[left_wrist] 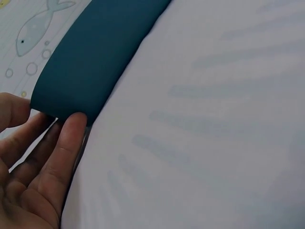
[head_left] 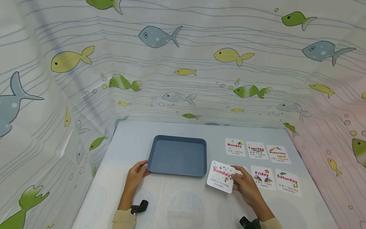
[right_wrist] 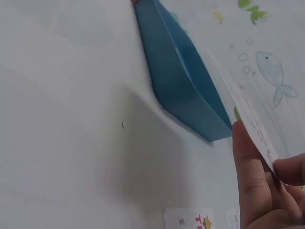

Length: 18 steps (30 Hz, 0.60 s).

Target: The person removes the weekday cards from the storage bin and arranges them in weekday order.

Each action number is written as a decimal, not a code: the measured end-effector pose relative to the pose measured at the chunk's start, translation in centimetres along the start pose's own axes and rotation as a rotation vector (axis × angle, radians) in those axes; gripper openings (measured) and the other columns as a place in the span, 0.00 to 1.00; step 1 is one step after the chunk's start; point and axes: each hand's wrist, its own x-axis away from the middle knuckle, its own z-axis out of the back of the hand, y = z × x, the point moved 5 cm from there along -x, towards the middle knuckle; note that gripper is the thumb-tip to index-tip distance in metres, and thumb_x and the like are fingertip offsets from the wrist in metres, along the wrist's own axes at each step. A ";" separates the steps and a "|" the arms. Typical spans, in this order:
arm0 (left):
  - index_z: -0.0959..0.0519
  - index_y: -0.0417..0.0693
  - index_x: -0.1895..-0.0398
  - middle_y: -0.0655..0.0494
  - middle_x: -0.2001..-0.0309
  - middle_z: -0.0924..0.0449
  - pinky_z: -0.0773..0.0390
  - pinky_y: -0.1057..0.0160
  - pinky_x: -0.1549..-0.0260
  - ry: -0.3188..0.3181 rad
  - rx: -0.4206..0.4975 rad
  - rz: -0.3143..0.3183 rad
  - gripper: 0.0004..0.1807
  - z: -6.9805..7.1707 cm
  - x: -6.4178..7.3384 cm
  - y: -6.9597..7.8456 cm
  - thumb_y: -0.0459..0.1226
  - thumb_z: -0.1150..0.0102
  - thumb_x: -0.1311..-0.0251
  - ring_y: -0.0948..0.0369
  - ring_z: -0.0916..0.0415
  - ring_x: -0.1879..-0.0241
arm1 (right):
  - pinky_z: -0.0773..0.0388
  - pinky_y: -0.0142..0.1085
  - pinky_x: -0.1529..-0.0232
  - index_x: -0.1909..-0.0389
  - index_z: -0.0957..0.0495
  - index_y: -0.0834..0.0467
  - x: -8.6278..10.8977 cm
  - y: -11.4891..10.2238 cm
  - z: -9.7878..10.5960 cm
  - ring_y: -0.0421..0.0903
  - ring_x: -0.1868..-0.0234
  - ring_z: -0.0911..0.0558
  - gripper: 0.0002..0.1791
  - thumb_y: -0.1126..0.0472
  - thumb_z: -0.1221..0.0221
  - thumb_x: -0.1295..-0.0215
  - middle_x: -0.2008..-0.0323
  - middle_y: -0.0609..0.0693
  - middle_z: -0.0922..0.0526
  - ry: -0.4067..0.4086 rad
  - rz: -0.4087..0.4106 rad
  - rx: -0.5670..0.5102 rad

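Observation:
My right hand [head_left: 244, 183] pinches a white square card [head_left: 221, 176] printed "Sunday" by its right edge, between thumb and fingers. It is held tilted above the table, just right of the blue tray's front corner. In the right wrist view the card [right_wrist: 252, 124] shows almost edge-on. At the front left corner of the blue rectangular tray [head_left: 177, 173], my left hand [head_left: 135, 176] grips the corner with its fingertips. The left wrist view has the fingers [left_wrist: 71, 138] against the tray's outer wall [left_wrist: 95, 62]. No object lies inside the tray.
Weekday cards lie in two rows on the right: Monday [head_left: 235, 147], Tuesday [head_left: 256, 150] and Wednesday [head_left: 278, 154] behind, Friday [head_left: 263, 178] and Saturday [head_left: 288, 183] in front. A card edge shows behind my right hand. Fish-print sheeting [head_left: 183, 86] surrounds the pale tabletop [head_left: 128, 133].

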 end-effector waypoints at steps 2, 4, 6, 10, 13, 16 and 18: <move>0.25 0.35 0.38 0.32 0.42 0.22 0.13 0.66 0.56 0.000 0.003 0.000 0.22 0.0 0.0 -0.1 0.41 0.45 0.27 0.61 0.15 0.51 | 0.12 0.39 0.61 0.29 0.37 0.52 0.2 0.4 0.5 0.50 0.55 0.13 0.26 0.63 0.48 0.26 0.48 0.55 0.15 0.021 -0.014 0.001; 0.25 0.36 0.38 0.32 0.42 0.22 0.13 0.66 0.56 0.000 0.004 0.004 0.22 0.0 -0.1 -0.2 0.42 0.45 0.27 0.63 0.15 0.52 | 0.12 0.38 0.61 0.29 0.38 0.54 0.5 0.8 1.0 0.49 0.55 0.13 0.26 0.64 0.48 0.26 0.49 0.55 0.15 0.031 -0.020 0.007; 0.25 0.37 0.38 0.33 0.42 0.21 0.13 0.67 0.56 0.000 0.004 0.009 0.22 0.1 -0.1 -0.3 0.42 0.45 0.27 0.65 0.15 0.54 | 0.12 0.37 0.61 0.29 0.37 0.56 0.7 1.2 1.3 0.48 0.55 0.14 0.27 0.65 0.47 0.27 0.51 0.55 0.15 0.041 -0.028 0.011; 0.24 0.38 0.38 0.35 0.42 0.21 0.13 0.68 0.57 0.003 0.004 0.020 0.21 0.1 -0.2 -0.5 0.41 0.45 0.27 0.68 0.15 0.56 | 0.13 0.36 0.61 0.29 0.36 0.54 1.2 2.3 2.1 0.47 0.55 0.15 0.28 0.66 0.45 0.28 0.53 0.52 0.15 0.060 -0.063 0.007; 0.24 0.38 0.38 0.35 0.42 0.21 0.13 0.68 0.57 0.007 0.009 0.026 0.21 0.0 -0.3 -0.5 0.41 0.45 0.27 0.68 0.15 0.56 | 0.14 0.35 0.62 0.29 0.35 0.50 1.4 3.2 2.9 0.45 0.56 0.15 0.29 0.65 0.44 0.29 0.55 0.50 0.15 0.081 -0.094 0.015; 0.24 0.37 0.38 0.34 0.42 0.21 0.13 0.68 0.58 0.009 0.003 0.018 0.21 0.0 -0.3 -0.5 0.41 0.45 0.27 0.67 0.15 0.55 | 0.14 0.35 0.62 0.28 0.35 0.48 1.7 4.0 3.6 0.45 0.57 0.16 0.30 0.64 0.44 0.29 0.58 0.49 0.15 0.097 -0.118 0.022; 0.25 0.36 0.38 0.32 0.43 0.22 0.13 0.68 0.58 0.013 -0.007 0.004 0.21 0.0 -0.3 -0.3 0.41 0.46 0.27 0.67 0.15 0.55 | 0.15 0.35 0.64 0.28 0.35 0.47 1.9 4.4 4.0 0.45 0.59 0.17 0.30 0.64 0.44 0.29 0.60 0.49 0.16 0.108 -0.134 0.026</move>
